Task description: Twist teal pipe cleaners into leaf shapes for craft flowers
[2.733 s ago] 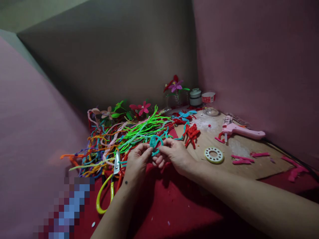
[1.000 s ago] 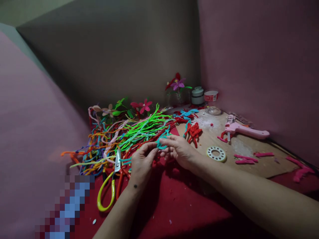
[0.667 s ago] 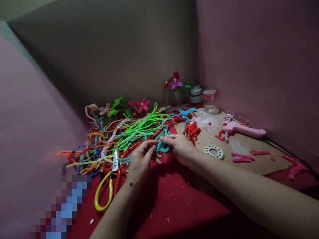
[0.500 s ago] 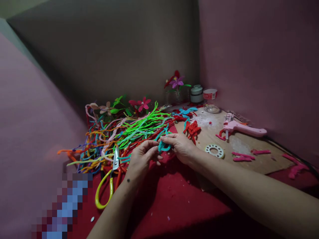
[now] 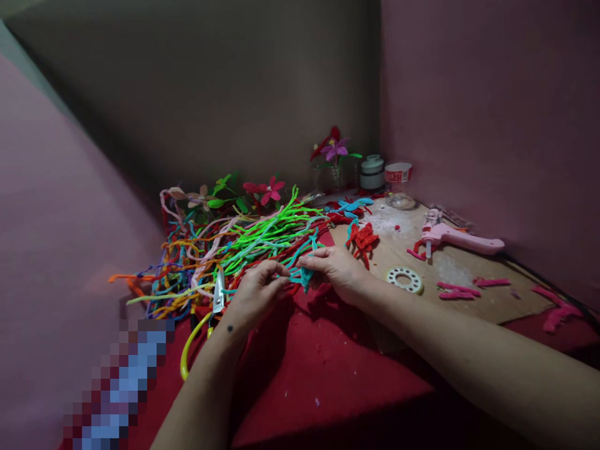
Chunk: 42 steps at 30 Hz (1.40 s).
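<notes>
Between my hands is a turquoise pipe cleaner point(image 5: 306, 279), bent into a small looped shape. My right hand point(image 5: 341, 273) grips the looped part, with some of it hidden behind the fingers. My left hand point(image 5: 259, 290) pinches a turquoise strand that stretches from the loops toward its fingertips. Beyond both hands spreads a pile of loose pipe cleaners, with bright green ones point(image 5: 267, 232) on top. Scissors with yellow handles point(image 5: 189, 350) lie beside my left wrist, partly covered by my forearm.
To the right, a cardboard sheet point(image 5: 487, 307) carries a pink glue gun point(image 5: 469, 241), a white ring with holes point(image 5: 404, 280), pink pieces point(image 5: 457, 291) and a red pipe-cleaner shape point(image 5: 364, 240). Pipe-cleaner flowers point(image 5: 270, 190), a jar point(image 5: 372, 172) and a cup point(image 5: 398, 178) stand at the back.
My left hand has moved left, away from my right, drawing out a turquoise strand. The loop that showed open between the hands now appears narrower. My left forearm covers more of the scissors.
</notes>
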{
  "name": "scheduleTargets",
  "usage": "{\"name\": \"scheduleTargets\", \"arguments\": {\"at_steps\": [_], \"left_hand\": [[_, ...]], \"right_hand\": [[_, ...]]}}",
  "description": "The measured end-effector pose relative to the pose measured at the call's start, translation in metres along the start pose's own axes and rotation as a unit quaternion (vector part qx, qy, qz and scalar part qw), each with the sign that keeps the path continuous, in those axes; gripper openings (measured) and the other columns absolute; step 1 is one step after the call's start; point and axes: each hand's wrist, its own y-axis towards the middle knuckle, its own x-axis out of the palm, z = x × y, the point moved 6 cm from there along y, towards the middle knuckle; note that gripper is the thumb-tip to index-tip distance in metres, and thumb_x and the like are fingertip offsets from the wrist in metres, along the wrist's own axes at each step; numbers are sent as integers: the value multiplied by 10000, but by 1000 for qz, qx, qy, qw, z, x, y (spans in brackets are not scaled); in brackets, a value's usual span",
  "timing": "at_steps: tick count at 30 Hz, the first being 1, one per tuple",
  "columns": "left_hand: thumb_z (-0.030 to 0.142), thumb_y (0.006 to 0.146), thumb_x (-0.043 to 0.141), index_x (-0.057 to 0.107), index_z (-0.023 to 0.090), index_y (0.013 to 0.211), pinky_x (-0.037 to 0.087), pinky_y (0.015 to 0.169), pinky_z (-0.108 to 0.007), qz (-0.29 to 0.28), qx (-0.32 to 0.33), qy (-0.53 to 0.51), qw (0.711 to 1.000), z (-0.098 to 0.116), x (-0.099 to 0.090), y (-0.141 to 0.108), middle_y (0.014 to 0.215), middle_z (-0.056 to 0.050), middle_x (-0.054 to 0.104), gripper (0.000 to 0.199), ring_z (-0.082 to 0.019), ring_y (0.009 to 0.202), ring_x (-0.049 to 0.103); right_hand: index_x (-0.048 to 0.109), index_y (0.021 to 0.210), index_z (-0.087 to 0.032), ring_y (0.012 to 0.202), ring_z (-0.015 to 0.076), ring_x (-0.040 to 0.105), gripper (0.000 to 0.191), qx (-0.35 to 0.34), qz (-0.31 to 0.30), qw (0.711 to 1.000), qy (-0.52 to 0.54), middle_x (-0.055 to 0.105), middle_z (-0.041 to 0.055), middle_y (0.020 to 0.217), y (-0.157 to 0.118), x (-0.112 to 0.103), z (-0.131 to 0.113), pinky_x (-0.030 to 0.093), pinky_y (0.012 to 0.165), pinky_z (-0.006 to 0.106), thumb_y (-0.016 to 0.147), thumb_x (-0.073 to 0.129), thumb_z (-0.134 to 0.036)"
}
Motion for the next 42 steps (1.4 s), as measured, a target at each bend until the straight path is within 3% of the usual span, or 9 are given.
{"name": "scheduleTargets", "arguments": {"at_steps": [3,8,11,17,25,28,31,35,42], "left_hand": [[315,687,600,571,158,858,294,350,-160,46,8,-37,998,6,0,-4,474,58,499,234,-65,369,431],[342,678,602,515,151,858,387,354,-210,-49,-23,-137,989,4,27,-5,554,13,585,276,-124,412,527],[329,710,569,526,141,765,381,381,-204,-45,-19,-104,993,4,28,-5,496,15,567,200,-95,378,478],[324,705,567,534,151,667,319,403,-182,-47,-9,-55,997,8,28,-6,463,58,465,180,-63,389,401],[326,726,545,527,152,610,257,398,-161,-61,40,21,997,12,25,-6,488,59,397,210,-48,430,332],[330,715,553,511,155,602,268,384,-161,-69,19,12,997,11,25,-7,459,59,424,213,-50,399,354],[342,709,556,508,160,645,278,351,-166,-77,-28,-21,996,6,27,-8,427,51,479,199,-60,341,383],[345,711,563,543,154,733,300,345,-163,-81,-29,-56,995,4,28,-8,435,52,496,193,-64,335,410],[343,712,571,524,148,668,331,345,-180,-110,-42,-63,991,-3,28,-6,466,5,583,206,-79,318,454]], "right_hand": [[637,667,-109,378,69,465,232,-8,8,1000,-20,554,-10,466,-1,0,0,389,414,208,633,671,-335],[625,695,-115,422,72,501,225,-4,-9,1000,12,577,-9,536,-4,4,0,405,438,206,614,688,-316],[607,728,-121,432,87,523,205,4,2,999,32,599,-6,562,-4,3,0,428,466,232,602,687,-261],[562,564,-124,384,76,466,136,4,53,997,52,552,-18,454,-1,-6,1,362,436,223,567,676,-196],[489,435,-137,369,53,384,235,103,78,983,129,468,-31,391,-4,-3,4,267,410,214,628,610,-82],[508,466,-137,401,59,405,203,126,89,978,138,489,-27,422,-5,-3,7,285,424,212,624,624,-83],[538,505,-136,384,58,384,154,94,71,988,101,493,-32,429,-3,-5,8,285,412,219,594,664,-132],[566,536,-135,373,71,398,113,39,46,997,45,508,-28,427,-1,-7,3,310,412,232,574,667,-168],[544,501,-147,345,52,332,159,25,80,996,-6,468,-47,387,-1,-12,-1,222,379,217,571,680,-189]]}}
